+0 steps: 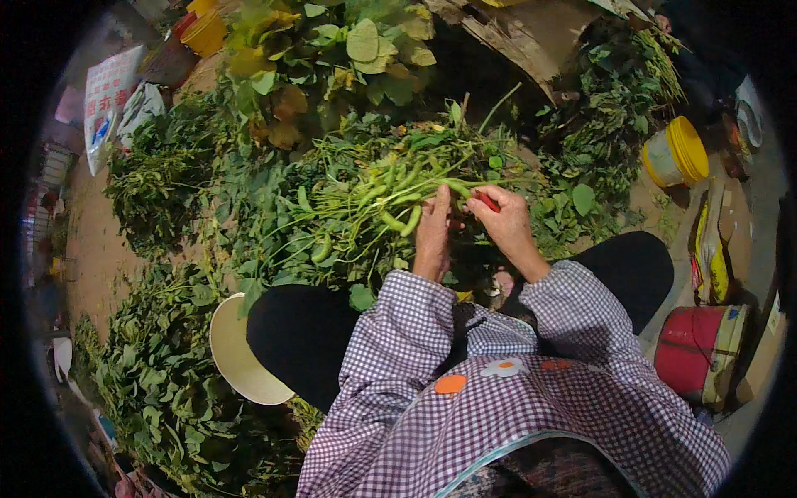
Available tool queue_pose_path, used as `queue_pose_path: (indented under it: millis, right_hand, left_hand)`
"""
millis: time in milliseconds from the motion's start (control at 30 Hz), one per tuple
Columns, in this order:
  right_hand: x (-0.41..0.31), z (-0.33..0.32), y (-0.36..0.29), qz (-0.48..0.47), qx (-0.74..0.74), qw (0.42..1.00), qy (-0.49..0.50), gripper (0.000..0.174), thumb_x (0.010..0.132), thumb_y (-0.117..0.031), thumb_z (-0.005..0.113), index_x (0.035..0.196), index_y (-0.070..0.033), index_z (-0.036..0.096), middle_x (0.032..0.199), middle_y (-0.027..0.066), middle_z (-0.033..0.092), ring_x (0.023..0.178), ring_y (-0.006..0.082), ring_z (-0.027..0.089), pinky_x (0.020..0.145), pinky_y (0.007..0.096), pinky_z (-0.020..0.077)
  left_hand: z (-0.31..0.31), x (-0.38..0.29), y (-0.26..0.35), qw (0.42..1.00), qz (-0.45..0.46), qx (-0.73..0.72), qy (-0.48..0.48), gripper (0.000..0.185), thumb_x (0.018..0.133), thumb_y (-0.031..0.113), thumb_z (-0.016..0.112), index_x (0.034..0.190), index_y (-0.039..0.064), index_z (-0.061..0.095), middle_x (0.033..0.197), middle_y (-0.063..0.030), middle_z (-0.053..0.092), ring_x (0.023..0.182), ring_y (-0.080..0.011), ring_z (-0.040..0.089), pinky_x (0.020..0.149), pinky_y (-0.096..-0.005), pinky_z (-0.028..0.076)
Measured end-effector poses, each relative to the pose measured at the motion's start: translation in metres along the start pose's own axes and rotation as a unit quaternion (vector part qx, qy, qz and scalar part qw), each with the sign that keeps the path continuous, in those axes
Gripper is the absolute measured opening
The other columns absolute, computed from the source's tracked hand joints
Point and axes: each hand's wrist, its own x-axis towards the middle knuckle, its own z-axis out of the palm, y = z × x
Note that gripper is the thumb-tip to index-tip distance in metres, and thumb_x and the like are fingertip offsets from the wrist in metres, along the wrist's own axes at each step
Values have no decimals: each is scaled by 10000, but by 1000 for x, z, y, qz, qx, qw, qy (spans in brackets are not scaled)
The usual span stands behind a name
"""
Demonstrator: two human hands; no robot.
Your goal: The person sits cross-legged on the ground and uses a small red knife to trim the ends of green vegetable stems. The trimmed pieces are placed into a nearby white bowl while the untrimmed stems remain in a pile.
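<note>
My left hand (434, 230) is closed around a bunch of green bean plant stems (373, 193) with plump pods, like soybeans, hanging from them. Some pods (403, 224) dangle just left of its wrist. My right hand (505, 215) grips a small red-handled tool (487, 202), whose working end is hidden by the fingers. Its fingertips meet the stems beside a pod (457, 188), close to the left thumb. Beneath both hands lies a heap of cut leafy plants (292, 230).
More leafy plants (162, 380) are piled at the left. A cream-coloured bowl or basin (240, 355) sits by my left knee. At the right are a yellow-lidded bucket (675, 152) and a red bucket (691, 352). A printed white sack (109, 103) lies at the upper left.
</note>
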Motion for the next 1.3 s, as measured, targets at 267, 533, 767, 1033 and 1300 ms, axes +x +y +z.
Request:
queue_pose_path:
  millis: [267, 533, 767, 1033, 1300]
  right_hand:
    - [21, 1, 5, 18, 79, 997, 8, 155, 784, -118, 658, 858, 17, 643, 697, 16, 597, 624, 77, 523, 557, 241, 428]
    - [-7, 8, -14, -69, 6, 997, -34, 139, 764, -77, 672, 865, 9, 631, 749, 60, 633, 672, 88, 578, 577, 245, 462]
    - [-16, 15, 4, 46, 122, 989, -68, 267, 804, -83, 617, 1049, 23, 606, 773, 27, 624, 647, 85, 557, 570, 231, 452]
    - [-13, 3, -8, 107, 157, 968, -165, 353, 847, -64, 490, 1181, 42, 536, 700, -3, 551, 535, 53, 441, 465, 205, 368]
    - [-7, 1, -7, 47, 59, 984, -161, 280, 782, -39, 491, 1025, 8, 621, 565, 28, 493, 496, 101, 448, 464, 264, 370]
  left_hand:
    - [-11, -22, -3, 998, -30, 49, 16, 365, 933, 308, 497, 1121, -3, 535, 925, -79, 613, 733, -143, 603, 609, -242, 481]
    - [-7, -7, 16, 992, -14, -119, -48, 387, 909, 386, 538, 1031, 23, 587, 628, 32, 463, 490, -64, 397, 441, -208, 309]
    - [-7, 0, 11, 989, 30, -138, -52, 308, 892, 266, 595, 983, -28, 583, 590, 11, 499, 447, -71, 436, 400, -207, 330]
    - [-9, 2, 7, 997, 52, -57, 19, 249, 872, 229, 626, 928, -14, 620, 656, -18, 561, 448, -84, 486, 377, -197, 336]
    - [-1, -4, 9, 992, 87, 66, 67, 212, 872, 228, 625, 861, 17, 618, 599, -2, 557, 448, -65, 484, 398, -190, 333]
